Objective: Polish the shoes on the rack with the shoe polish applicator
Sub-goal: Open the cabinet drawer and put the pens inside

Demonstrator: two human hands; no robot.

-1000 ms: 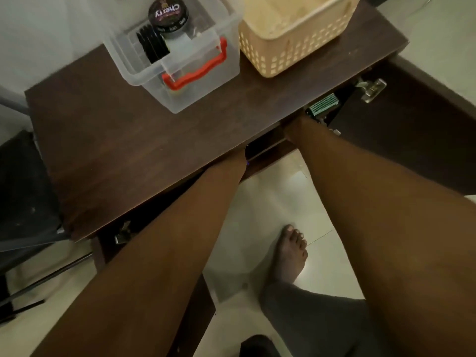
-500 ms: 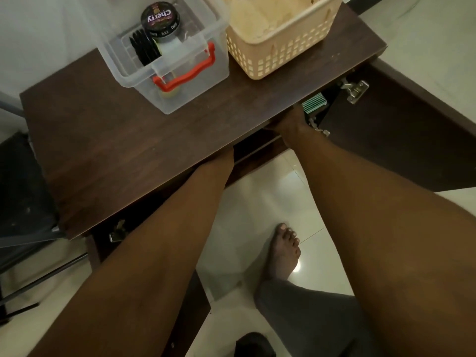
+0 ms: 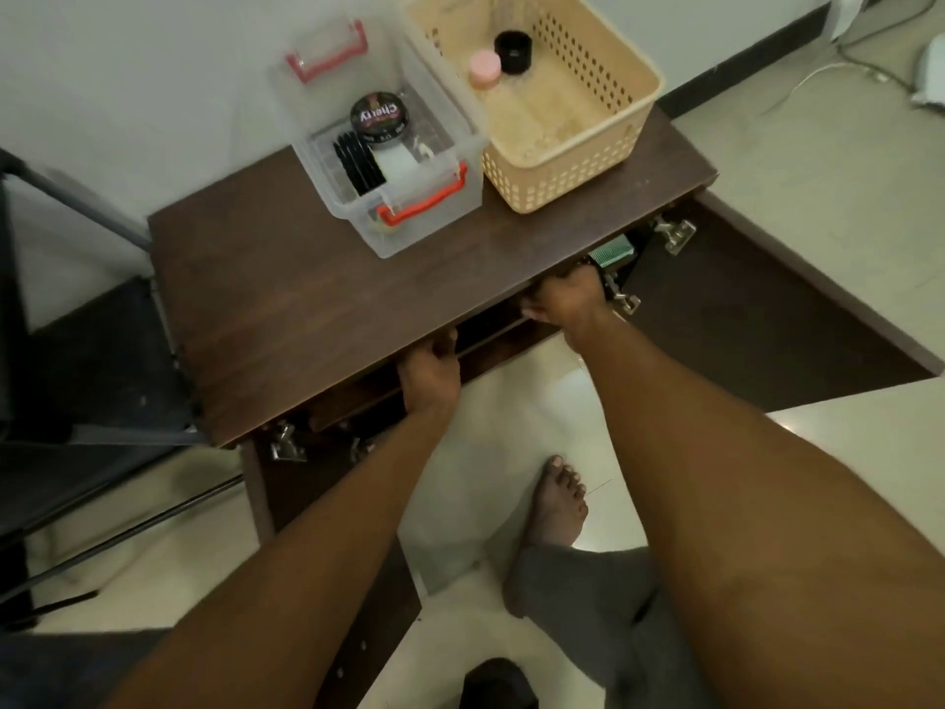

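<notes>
The shoe rack is a dark wooden cabinet [image 3: 307, 309] with both doors open. No shoe shows; its inside lies hidden under the top. My left hand [image 3: 429, 373] reaches under the front edge near the middle, fingers out of sight. My right hand [image 3: 565, 299] is at the edge further right, fingers curled downward, and what they hold is hidden. A green-bristled brush [image 3: 611, 250] pokes out just beyond the right hand. A round black polish tin [image 3: 379, 117] sits in a clear plastic box [image 3: 434, 217] with red handles on the cabinet top.
A beige perforated basket [image 3: 578, 161] holding a pink jar [image 3: 485, 67] and a black jar [image 3: 514, 51] stands beside the clear box. The open right door [image 3: 757, 319] juts over the tiled floor. A dark metal-framed chair [image 3: 76, 381] stands left. My bare foot [image 3: 557, 498] is below.
Both hands have drawn back from under the cabinet top, so their backs now show. The view has tilted up, bringing the inside of the basket into sight.
</notes>
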